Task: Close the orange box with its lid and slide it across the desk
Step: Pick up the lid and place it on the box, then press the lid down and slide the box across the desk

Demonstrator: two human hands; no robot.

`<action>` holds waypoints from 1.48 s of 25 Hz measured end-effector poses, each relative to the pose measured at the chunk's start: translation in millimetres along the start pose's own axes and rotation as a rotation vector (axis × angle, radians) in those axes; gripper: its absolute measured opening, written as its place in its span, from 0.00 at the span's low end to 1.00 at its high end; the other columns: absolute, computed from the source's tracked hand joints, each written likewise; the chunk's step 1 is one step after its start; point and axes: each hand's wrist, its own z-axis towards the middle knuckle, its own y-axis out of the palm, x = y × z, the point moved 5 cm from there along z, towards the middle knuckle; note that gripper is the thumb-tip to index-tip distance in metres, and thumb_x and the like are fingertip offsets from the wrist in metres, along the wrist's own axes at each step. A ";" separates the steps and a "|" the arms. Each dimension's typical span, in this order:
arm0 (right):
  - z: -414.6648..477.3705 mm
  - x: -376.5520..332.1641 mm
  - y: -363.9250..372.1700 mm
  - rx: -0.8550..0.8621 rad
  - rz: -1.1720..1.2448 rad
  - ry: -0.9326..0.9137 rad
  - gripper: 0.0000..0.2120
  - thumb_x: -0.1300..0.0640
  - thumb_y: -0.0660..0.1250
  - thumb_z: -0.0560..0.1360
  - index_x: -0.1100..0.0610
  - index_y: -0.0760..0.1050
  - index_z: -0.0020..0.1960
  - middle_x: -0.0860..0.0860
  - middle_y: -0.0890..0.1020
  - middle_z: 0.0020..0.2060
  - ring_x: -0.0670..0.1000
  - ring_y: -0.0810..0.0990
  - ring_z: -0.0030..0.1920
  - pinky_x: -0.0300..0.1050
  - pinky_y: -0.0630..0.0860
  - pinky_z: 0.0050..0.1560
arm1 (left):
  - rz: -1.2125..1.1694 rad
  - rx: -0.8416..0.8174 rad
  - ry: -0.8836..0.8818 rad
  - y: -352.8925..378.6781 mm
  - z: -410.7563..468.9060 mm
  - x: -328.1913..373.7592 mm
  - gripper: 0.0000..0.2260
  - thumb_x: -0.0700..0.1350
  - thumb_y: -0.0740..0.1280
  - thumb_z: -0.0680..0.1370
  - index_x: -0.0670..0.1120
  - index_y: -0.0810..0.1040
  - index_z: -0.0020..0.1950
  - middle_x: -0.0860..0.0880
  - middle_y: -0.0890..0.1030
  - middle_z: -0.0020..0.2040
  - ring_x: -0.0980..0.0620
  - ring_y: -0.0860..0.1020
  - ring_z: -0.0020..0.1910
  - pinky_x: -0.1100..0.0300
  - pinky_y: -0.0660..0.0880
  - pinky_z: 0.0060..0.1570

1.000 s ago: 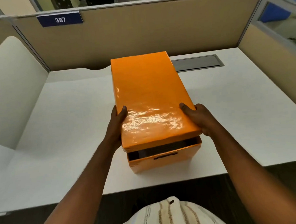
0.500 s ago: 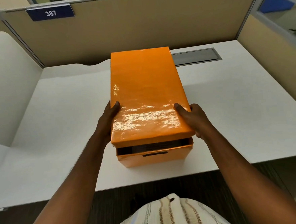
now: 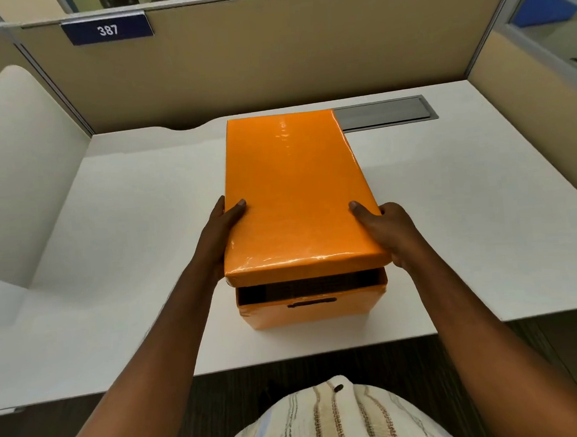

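Note:
The orange box (image 3: 312, 308) stands near the front edge of the white desk (image 3: 127, 229), its near wall showing a dark handle slot. Its glossy orange lid (image 3: 296, 197) hovers over the box, near end raised, leaving a dark gap above the box rim. My left hand (image 3: 218, 237) grips the lid's left edge with the thumb on top. My right hand (image 3: 388, 231) grips the right edge near the front corner, thumb on top as well. The far end of the box is hidden under the lid.
A grey cable hatch (image 3: 384, 112) is set into the desk behind the lid on the right. Beige partition walls (image 3: 269, 56) close off the back and sides, with a blue "387" label (image 3: 107, 29). A curved white panel (image 3: 13, 162) stands at the left.
The lid has shifted slightly over the box in both hands, still with its near end raised over the rim. My grip is unchanged; the camera view moved a little.

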 end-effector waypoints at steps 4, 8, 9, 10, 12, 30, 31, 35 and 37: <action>-3.1 -0.4 -1.7 0.007 -0.010 0.003 0.34 0.35 0.64 0.70 0.57 0.67 0.68 0.58 0.76 0.62 0.62 0.77 0.57 0.59 0.75 0.56 | 0.007 0.004 -0.007 0.0 -3.4 -5.6 0.24 0.55 0.61 0.79 0.55 0.61 0.74 0.47 0.75 0.67 0.43 0.80 0.58 0.50 0.81 0.47; -11.0 10.4 -1.0 0.028 -0.025 -0.010 0.33 0.35 0.64 0.70 0.57 0.68 0.66 0.57 0.77 0.60 0.61 0.78 0.55 0.57 0.76 0.54 | 0.042 -0.007 -0.008 -1.8 -13.4 -14.5 0.21 0.56 0.61 0.79 0.58 0.63 0.71 0.52 0.78 0.62 0.50 0.84 0.50 0.59 0.82 0.36; -13.0 14.1 -1.0 0.036 -0.031 -0.020 0.32 0.35 0.64 0.70 0.56 0.69 0.65 0.57 0.78 0.59 0.61 0.79 0.54 0.55 0.76 0.52 | 0.045 -0.017 -0.005 -1.8 -15.7 -18.0 0.19 0.56 0.61 0.79 0.59 0.63 0.70 0.53 0.78 0.60 0.52 0.85 0.48 0.60 0.81 0.35; -14.8 17.6 -0.6 0.041 -0.035 -0.031 0.31 0.35 0.64 0.71 0.56 0.70 0.63 0.56 0.78 0.58 0.60 0.79 0.52 0.54 0.76 0.50 | 0.043 -0.029 -0.004 -1.6 -17.6 -22.1 0.18 0.56 0.61 0.79 0.60 0.64 0.69 0.54 0.78 0.60 0.54 0.85 0.47 0.61 0.81 0.35; -18.5 24.2 1.3 0.055 -0.032 -0.050 0.28 0.36 0.64 0.71 0.56 0.72 0.60 0.56 0.80 0.54 0.58 0.80 0.49 0.51 0.76 0.47 | 0.034 -0.045 -0.009 -2.1 -21.2 -29.9 0.18 0.56 0.60 0.80 0.61 0.64 0.68 0.54 0.78 0.61 0.54 0.84 0.49 0.60 0.81 0.37; -9.1 50.1 20.7 0.146 -0.160 -0.131 0.23 0.36 0.58 0.74 0.56 0.72 0.53 0.54 0.79 0.48 0.55 0.78 0.46 0.46 0.72 0.44 | 0.156 0.057 0.022 -3.5 -13.9 -46.2 0.27 0.62 0.56 0.77 0.59 0.57 0.75 0.49 0.71 0.72 0.43 0.76 0.64 0.37 0.74 0.61; -6.2 49.2 21.0 0.149 -0.187 -0.132 0.27 0.36 0.58 0.74 0.59 0.73 0.57 0.57 0.79 0.52 0.57 0.79 0.50 0.48 0.74 0.47 | 0.167 0.061 0.024 -3.2 -12.0 -45.0 0.27 0.62 0.56 0.77 0.59 0.57 0.76 0.49 0.71 0.72 0.43 0.76 0.64 0.37 0.74 0.61; 0.6 45.5 24.9 0.153 -0.339 -0.129 0.34 0.36 0.52 0.75 0.58 0.61 0.72 0.61 0.72 0.65 0.62 0.74 0.62 0.55 0.73 0.58 | 0.184 0.042 0.042 -2.8 -6.1 -42.4 0.31 0.63 0.58 0.74 0.59 0.58 0.75 0.48 0.72 0.71 0.45 0.78 0.61 0.44 0.78 0.56; 2.1 40.1 27.9 0.129 -0.430 -0.167 0.31 0.37 0.49 0.77 0.47 0.47 0.76 0.61 0.69 0.66 0.62 0.73 0.62 0.55 0.72 0.56 | 0.199 0.040 0.041 -2.0 -3.9 -41.9 0.31 0.62 0.59 0.74 0.59 0.55 0.76 0.48 0.70 0.72 0.45 0.78 0.61 0.46 0.78 0.55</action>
